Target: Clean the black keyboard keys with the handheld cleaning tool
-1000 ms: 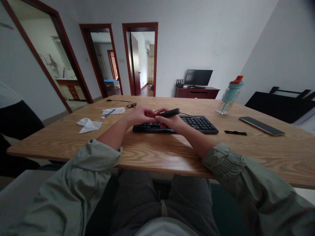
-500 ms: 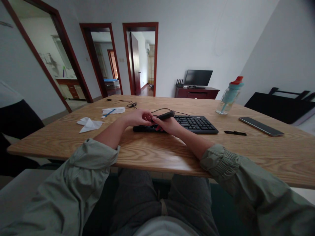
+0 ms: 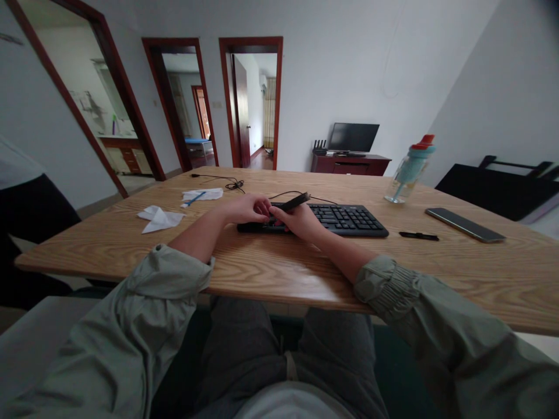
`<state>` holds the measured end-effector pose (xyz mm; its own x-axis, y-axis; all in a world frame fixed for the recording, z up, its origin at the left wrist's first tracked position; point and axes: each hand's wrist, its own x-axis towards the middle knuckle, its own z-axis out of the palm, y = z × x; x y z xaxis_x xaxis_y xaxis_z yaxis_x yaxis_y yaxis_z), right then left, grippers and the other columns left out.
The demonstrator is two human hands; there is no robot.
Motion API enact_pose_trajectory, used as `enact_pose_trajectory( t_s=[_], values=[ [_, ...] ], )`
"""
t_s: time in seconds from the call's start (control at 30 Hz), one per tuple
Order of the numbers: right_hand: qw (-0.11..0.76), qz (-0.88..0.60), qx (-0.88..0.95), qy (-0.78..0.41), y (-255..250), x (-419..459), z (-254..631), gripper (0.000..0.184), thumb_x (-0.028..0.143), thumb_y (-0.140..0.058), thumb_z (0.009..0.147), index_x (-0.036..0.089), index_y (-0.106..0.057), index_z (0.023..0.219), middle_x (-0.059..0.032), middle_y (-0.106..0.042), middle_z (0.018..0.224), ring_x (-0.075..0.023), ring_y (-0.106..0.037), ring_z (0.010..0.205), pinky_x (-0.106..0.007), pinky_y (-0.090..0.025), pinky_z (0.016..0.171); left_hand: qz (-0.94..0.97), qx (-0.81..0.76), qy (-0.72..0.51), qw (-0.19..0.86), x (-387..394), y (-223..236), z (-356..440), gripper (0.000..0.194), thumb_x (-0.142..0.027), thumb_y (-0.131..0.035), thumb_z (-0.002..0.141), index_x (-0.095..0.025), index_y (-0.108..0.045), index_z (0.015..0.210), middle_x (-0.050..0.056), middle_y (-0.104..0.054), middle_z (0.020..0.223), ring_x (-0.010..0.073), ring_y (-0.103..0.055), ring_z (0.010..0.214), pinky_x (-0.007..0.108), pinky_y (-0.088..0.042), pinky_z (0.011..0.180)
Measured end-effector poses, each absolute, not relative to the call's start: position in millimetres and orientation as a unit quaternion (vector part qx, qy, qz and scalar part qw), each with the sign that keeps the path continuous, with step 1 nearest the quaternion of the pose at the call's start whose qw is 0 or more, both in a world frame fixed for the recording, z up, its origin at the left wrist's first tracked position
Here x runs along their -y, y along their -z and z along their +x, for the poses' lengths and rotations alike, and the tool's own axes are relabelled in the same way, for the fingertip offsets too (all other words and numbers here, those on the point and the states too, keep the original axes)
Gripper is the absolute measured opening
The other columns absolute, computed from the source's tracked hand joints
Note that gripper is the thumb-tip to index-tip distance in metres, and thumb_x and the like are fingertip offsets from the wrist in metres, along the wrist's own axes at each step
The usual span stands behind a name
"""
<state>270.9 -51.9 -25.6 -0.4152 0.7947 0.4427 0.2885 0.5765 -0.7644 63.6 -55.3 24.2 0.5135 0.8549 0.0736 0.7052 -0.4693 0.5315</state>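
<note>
Over the left end of the flat black computer keyboard (image 3: 332,220), which lay on the light oak-grain wooden table (image 3: 271,267), both hands met around a slim dark oblong tool (image 3: 290,203). The right hand (image 3: 300,222) was closed on the tool's near end, fingers wrapped under it; the left hand (image 3: 246,208) was curled narrow beside it, its fingertips touching or almost touching the same end, though what they pinched, if anything, could not be made out.

The tool's long axis ran from the hands up and to the right, its free end tilted above the keys and pointing toward the far right of the table. A thin black cable (image 3: 288,194) looped behind it.

Held only at one end, the tool could pivot or slip and drop onto the keys if the hold loosened, and a tug on the cable might drag the keyboard askew.

Well apart stood a pale blue plastic bottle with a red cap (image 3: 409,170), a dark flat phone (image 3: 465,224), a short black pen-like stick (image 3: 418,235) and crumpled white tissue (image 3: 159,219).
</note>
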Motion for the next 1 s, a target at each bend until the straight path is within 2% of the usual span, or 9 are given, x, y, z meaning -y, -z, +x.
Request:
enact_pose_trajectory(
  t_s=[0.1,0.23,0.47,0.73,1.0],
  values=[
    [0.432,-0.372,0.768,-0.293,27,50,271,0.046,0.059,-0.058,0.086,0.015,-0.07,0.081,-0.0054,-0.066,0.065,-0.0124,-0.057,0.051,-0.022,-0.044,0.044,0.846,-0.481,-0.175,0.153,64,-29,62,0.043,-0.047,-0.072,0.07,-0.018,-0.063,0.1,0.002,-0.067,0.085,0.0148,-0.059,0.075,0.024,-0.043,0.064],
    [0.44,-0.391,0.749,-0.304,29,49,269,0.045,0.058,-0.059,0.086,0.015,-0.069,0.076,-0.0062,-0.067,0.065,-0.0107,-0.055,0.048,-0.021,-0.042,0.042,0.863,-0.483,-0.115,0.092,74,-33,64,0.036,-0.049,-0.069,0.073,-0.018,-0.07,0.093,0.001,-0.067,0.082,0.0137,-0.058,0.073,0.023,-0.04,0.064],
    [0.462,-0.39,0.699,-0.381,26,54,261,0.039,0.053,-0.064,0.085,0.015,-0.07,0.084,-0.0063,-0.069,0.071,-0.0109,-0.056,0.049,-0.02,-0.043,0.04,0.871,-0.477,-0.069,0.091,75,-32,71,0.026,-0.035,-0.06,0.08,-0.02,-0.076,0.094,0.001,-0.072,0.08,0.0129,-0.06,0.071,0.022,-0.039,0.065],
    [0.455,-0.372,0.701,-0.404,33,51,260,0.048,0.061,-0.062,0.083,0.014,-0.067,0.075,-0.0065,-0.068,0.066,-0.0105,-0.058,0.051,-0.019,-0.046,0.044,0.867,-0.488,-0.057,0.083,73,-30,69,0.03,-0.037,-0.057,0.079,-0.018,-0.076,0.091,0.002,-0.073,0.079,0.013,-0.059,0.065,0.023,-0.037,0.06],
    [0.43,-0.407,0.717,-0.367,30,54,259,0.047,0.06,-0.061,0.085,0.014,-0.068,0.076,-0.0067,-0.068,0.065,-0.0099,-0.058,0.049,-0.017,-0.044,0.041,0.865,-0.494,-0.035,0.084,70,-29,63,0.029,-0.036,-0.057,0.08,-0.019,-0.075,0.094,0.002,-0.074,0.082,0.0135,-0.06,0.069,0.022,-0.039,0.062]
  ],
)
